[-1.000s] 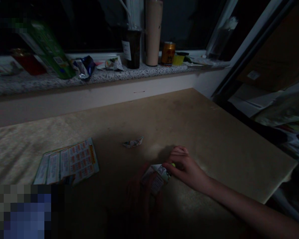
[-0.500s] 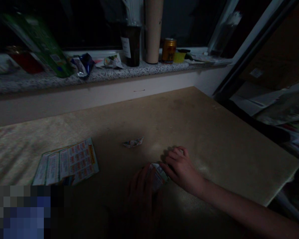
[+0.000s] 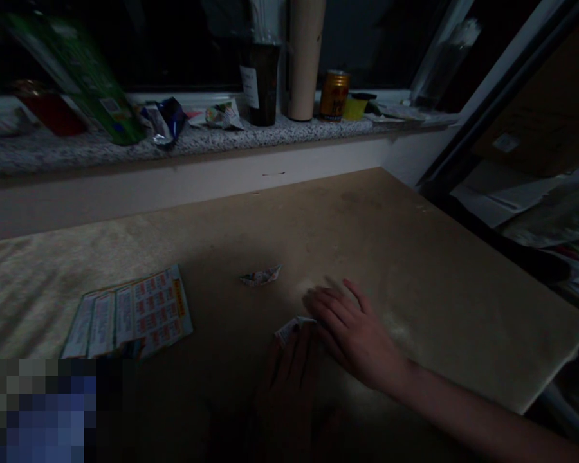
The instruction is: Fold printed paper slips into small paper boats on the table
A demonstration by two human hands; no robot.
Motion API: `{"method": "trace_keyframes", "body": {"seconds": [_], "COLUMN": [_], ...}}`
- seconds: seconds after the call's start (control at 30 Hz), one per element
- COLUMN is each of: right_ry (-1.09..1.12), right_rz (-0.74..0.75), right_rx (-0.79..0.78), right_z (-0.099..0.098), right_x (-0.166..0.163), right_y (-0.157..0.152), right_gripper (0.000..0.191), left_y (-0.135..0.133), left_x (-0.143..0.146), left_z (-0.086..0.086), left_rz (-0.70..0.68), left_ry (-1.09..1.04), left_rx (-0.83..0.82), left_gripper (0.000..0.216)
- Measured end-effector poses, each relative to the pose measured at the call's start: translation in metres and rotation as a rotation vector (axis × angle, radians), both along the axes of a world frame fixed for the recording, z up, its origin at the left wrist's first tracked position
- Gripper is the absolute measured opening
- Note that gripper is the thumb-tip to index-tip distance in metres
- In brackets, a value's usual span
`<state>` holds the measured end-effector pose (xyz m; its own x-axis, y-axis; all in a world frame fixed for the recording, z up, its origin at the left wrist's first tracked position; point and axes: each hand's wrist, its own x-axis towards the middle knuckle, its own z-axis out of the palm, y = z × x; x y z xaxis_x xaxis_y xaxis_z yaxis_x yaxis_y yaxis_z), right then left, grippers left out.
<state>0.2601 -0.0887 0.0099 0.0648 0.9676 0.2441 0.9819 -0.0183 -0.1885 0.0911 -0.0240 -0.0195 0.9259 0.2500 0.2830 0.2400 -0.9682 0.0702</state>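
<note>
A: Where do we have the small folded piece of printed paper (image 3: 290, 328)?

B: Flat on the tan fibreboard tabletop (image 3: 415, 257), near its front edge and mostly hidden under our fingers. Our right hand (image 3: 354, 331) lies open, palm down, fingers spread across it. Our left hand (image 3: 289, 376) is in deep shadow, fingers stretched onto the paper's near side, gripping nothing as far as we can tell.

A: So how do we crease it well?

B: We judge that one hand should pin the layers. The other's fingertips then run along the fold, pressing from the middle outward so nothing slips. The light is poor, so we go by feel.

A: And the count?

B: Two hands, both ours, and one paper under them. One small folded paper boat shape (image 3: 260, 276) lies just beyond, apart from the hands. One printed sheet with orange-and-white panels (image 3: 135, 315) lies well apart to the left; single or a thin stack, we cannot tell. On the speckled stone windowsill (image 3: 294, 132) we count one gold drink can (image 3: 334, 95), one tall beige tumbler (image 3: 306, 58), one dark cup (image 3: 259, 83) and one green carton (image 3: 91, 83).
</note>
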Motion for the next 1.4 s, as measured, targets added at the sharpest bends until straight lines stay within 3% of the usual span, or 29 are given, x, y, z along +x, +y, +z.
{"method": "trace_keyframes", "body": {"seconds": [0.1,0.2,0.4,0.57,0.83,1.0,1.4], "right_ry": [0.139,0.233,0.265,0.208,0.103,0.087,0.118], "right_rz": [0.225,0.294,0.286,0.278,0.072,0.076,0.06], "right_rx": [-0.124,-0.234,-0.312,-0.286,-0.251,-0.273,-0.279], "right_z": [0.006,0.006,0.005,0.002,-0.011,-0.013,-0.015], "right_x": [-0.001,-0.003,-0.003,-0.004,-0.012,-0.011,-0.011], "right_y": [-0.006,-0.009,-0.009,-0.012,-0.041,-0.044,-0.043], "right_gripper": [0.058,0.069,0.075,0.079,0.081,0.081,0.077], "left_y": [0.001,0.002,0.003,0.001,-0.001,0.005,0.012], "left_x": [-0.002,-0.003,-0.002,-0.003,0.001,0.002,-0.001], "left_z": [-0.001,0.001,0.003,-0.001,0.003,0.002,0.006], "left_rz": [-0.018,-0.043,-0.041,-0.015,0.003,-0.01,0.035], "left_ry": [-0.02,-0.01,-0.023,0.011,0.007,-0.009,0.037], "left_rx": [0.01,0.005,-0.057,-0.034,-0.004,0.05,0.035], "left_gripper": [0.065,0.063,0.063,0.063,0.068,0.073,0.059]}}
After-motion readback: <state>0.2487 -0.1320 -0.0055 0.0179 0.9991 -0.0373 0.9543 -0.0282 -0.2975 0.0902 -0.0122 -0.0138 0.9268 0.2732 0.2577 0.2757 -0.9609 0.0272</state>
